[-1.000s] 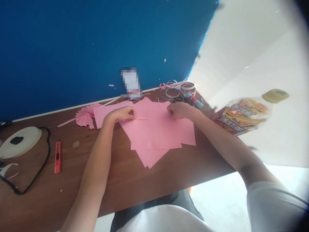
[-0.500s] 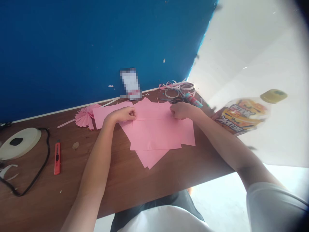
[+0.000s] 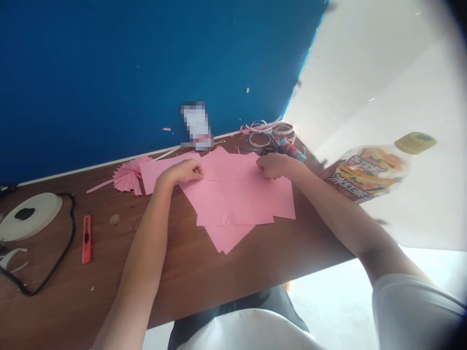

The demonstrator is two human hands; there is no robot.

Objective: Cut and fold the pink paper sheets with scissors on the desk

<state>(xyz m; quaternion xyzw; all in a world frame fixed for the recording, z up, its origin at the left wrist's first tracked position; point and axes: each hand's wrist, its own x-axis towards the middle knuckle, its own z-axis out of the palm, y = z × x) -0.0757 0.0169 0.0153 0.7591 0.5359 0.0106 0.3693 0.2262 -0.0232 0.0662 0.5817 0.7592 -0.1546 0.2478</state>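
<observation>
Several overlapping sheets of pink paper [image 3: 235, 201] lie in front of me on the brown table. Across the upper sheet runs a thin straight line, with one of my hands at either end of it. My left hand [image 3: 188, 171] is closed, thumb and fingers pinched at the left end of that sheet's edge. At the right end, my right hand [image 3: 272, 166] is curled with its fingertips on the paper edge. A folded pink paper fan [image 3: 128, 176] lies left of the sheets, partly touching another pink sheet [image 3: 153, 174].
A red utility knife [image 3: 86, 238] lies at left, near a black cord [image 3: 74, 228] and a round cream-coloured object [image 3: 40, 214]. Behind the paper are tape rolls [image 3: 260, 141], paper strips and a glue tube [image 3: 293, 149]. A large yellow-capped bottle [image 3: 368, 172] stands at right. A blurred phone-like object [image 3: 197, 124] leans on the blue wall.
Both hands stay almost in place on the paper's edge. The raised edge between them now looks flatter against the sheets below.
</observation>
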